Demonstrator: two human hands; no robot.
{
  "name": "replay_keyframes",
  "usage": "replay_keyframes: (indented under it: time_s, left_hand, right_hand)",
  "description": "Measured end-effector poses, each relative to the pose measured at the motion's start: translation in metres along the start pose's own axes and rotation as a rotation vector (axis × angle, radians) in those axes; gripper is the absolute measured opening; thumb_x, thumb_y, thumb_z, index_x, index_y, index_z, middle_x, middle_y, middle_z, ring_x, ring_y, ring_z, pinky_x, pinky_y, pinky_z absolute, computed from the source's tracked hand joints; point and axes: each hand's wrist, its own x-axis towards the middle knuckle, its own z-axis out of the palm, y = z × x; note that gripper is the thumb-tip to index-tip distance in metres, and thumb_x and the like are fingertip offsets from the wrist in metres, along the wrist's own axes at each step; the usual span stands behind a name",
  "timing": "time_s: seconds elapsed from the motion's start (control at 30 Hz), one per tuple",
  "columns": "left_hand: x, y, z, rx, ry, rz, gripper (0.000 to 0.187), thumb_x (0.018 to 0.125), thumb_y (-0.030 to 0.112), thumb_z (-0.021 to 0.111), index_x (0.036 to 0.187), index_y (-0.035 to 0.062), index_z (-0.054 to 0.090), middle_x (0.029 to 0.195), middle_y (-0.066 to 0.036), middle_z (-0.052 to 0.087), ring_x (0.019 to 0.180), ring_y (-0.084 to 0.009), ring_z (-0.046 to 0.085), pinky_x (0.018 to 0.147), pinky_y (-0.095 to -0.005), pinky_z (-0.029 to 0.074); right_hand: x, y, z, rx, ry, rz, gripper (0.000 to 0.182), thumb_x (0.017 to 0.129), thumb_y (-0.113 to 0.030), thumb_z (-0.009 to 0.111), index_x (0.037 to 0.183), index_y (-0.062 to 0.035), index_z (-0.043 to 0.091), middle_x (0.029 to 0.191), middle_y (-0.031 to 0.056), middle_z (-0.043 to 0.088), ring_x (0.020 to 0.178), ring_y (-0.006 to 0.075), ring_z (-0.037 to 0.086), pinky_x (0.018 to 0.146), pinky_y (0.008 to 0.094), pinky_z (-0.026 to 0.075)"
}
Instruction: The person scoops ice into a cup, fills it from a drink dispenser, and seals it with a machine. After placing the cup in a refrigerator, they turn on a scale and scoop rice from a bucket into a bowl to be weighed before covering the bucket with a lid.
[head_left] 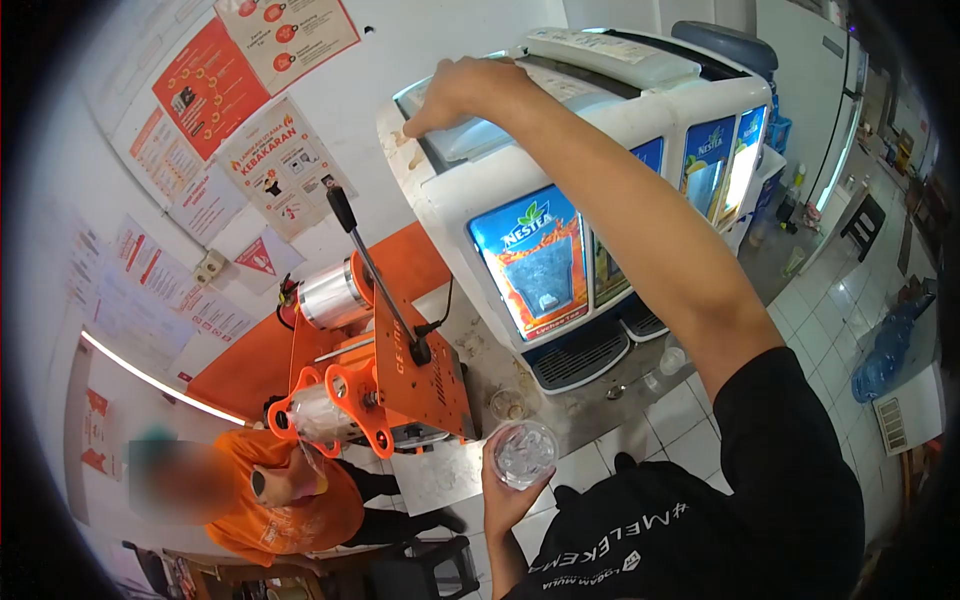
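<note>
My left hand is closed around a clear plastic cup that looks filled with ice. Up on top of the white drink dispenser, my right hand curls over the edge of a pale lid; most of its fingers are hidden behind the hand. A Nestea picture panel glows on the dispenser's front, and a black drip tray sits below it. Another clear cup stands on the metal counter, close to the cup in my hand.
An orange cup-sealing machine with a raised black lever stands left of the dispenser. A person in an orange shirt is beyond it. A black stool and a blue water jug are nearby.
</note>
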Motion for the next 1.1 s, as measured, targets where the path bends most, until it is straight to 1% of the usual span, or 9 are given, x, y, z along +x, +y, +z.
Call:
replay_keyframes:
  time_s: [0.17,0.27,0.37,0.4,0.43,0.53,0.6,0.7,1.1]
  left_hand:
    - [-0.003,0.000,0.010,-0.037,-0.014,-0.014,0.083,0.063,0.007,0.086,0.133,0.0002,0.041,0.128,-0.014,0.051,0.120,-0.0244,0.052,0.104,-0.0364,0.041]
    - [-0.005,0.003,0.014,-0.010,-0.016,-0.018,0.083,0.063,0.008,0.086,0.133,0.0004,0.041,0.128,-0.013,0.051,0.120,-0.0242,0.052,0.103,-0.0361,0.041]
    - [-0.005,0.005,0.017,-0.023,-0.005,0.010,0.082,0.063,0.008,0.086,0.132,0.0004,0.042,0.128,-0.013,0.052,0.119,-0.0240,0.052,0.103,-0.0358,0.041]
    - [-0.005,0.005,0.017,-0.027,-0.011,0.017,0.081,0.063,0.008,0.086,0.132,0.0005,0.043,0.127,-0.013,0.053,0.119,-0.0238,0.052,0.103,-0.0358,0.041]
    - [-0.006,0.005,0.019,-0.034,-0.016,0.022,0.080,0.063,0.008,0.085,0.131,0.0005,0.043,0.127,-0.013,0.053,0.119,-0.0237,0.053,0.103,-0.0359,0.041]
    - [-0.006,0.010,0.021,-0.043,0.002,0.038,0.078,0.064,0.007,0.085,0.131,0.0008,0.044,0.127,-0.012,0.054,0.119,-0.0231,0.053,0.103,-0.0359,0.041]
    - [-0.002,0.013,0.022,-0.055,0.000,0.058,0.078,0.064,0.007,0.084,0.131,0.0008,0.044,0.127,-0.012,0.054,0.119,-0.0230,0.053,0.103,-0.0359,0.041]
    - [0.004,0.018,0.025,-0.092,-0.023,0.075,0.079,0.064,0.005,0.084,0.132,0.0006,0.043,0.127,-0.013,0.054,0.119,-0.0226,0.053,0.103,-0.0357,0.041]
    - [0.010,0.019,0.020,-0.081,0.003,0.094,0.087,0.059,0.009,0.089,0.133,0.0006,0.043,0.126,-0.012,0.054,0.118,-0.0234,0.053,0.101,-0.0358,0.043]
  right_hand:
    - [0.003,-0.003,-0.002,0.018,-0.022,0.067,0.073,0.067,-0.062,0.068,0.118,-0.0103,0.068,0.124,0.0148,0.063,0.112,0.0342,0.061,0.092,0.0413,0.049]
    - [0.030,0.011,0.001,0.150,-0.190,-0.107,0.074,0.065,-0.060,0.069,0.119,-0.0089,0.067,0.128,0.0175,0.060,0.113,0.0353,0.060,0.093,0.0429,0.048]
    - [0.036,0.006,-0.018,-0.012,-0.769,-0.153,0.094,0.081,-0.061,0.056,0.154,-0.0167,0.016,0.160,0.0093,0.014,0.146,0.0272,0.017,0.117,0.0392,0.023]
    - [0.077,0.014,0.018,0.042,-0.701,-0.229,0.092,0.078,-0.069,0.053,0.151,-0.0182,0.030,0.158,0.0072,0.024,0.142,0.0248,0.028,0.109,0.0377,0.035]
    - [0.051,0.007,-0.002,0.031,-0.699,-0.244,0.092,0.078,-0.069,0.053,0.151,-0.0182,0.030,0.158,0.0072,0.024,0.142,0.0248,0.028,0.109,0.0377,0.035]
    - [0.000,0.011,-0.041,-0.182,-0.554,-0.217,0.077,0.089,-0.051,0.053,0.149,-0.0095,0.031,0.152,0.0156,0.036,0.132,0.0295,0.044,0.101,0.0405,0.042]
    - [0.014,0.013,-0.011,0.085,-0.061,-0.157,0.074,0.067,-0.059,0.065,0.121,-0.0082,0.066,0.134,0.0195,0.055,0.115,0.0358,0.058,0.095,0.0456,0.046]
    - [0.028,0.002,0.005,0.088,0.067,-0.028,0.071,0.068,-0.057,0.061,0.119,-0.0079,0.068,0.138,0.0196,0.051,0.119,0.0361,0.057,0.095,0.0461,0.046]
    - [0.018,0.000,0.016,-0.008,-0.114,-0.068,0.057,0.079,-0.040,0.052,0.125,-0.0082,0.064,0.132,0.0180,0.058,0.118,0.0353,0.058,0.096,0.0460,0.045]
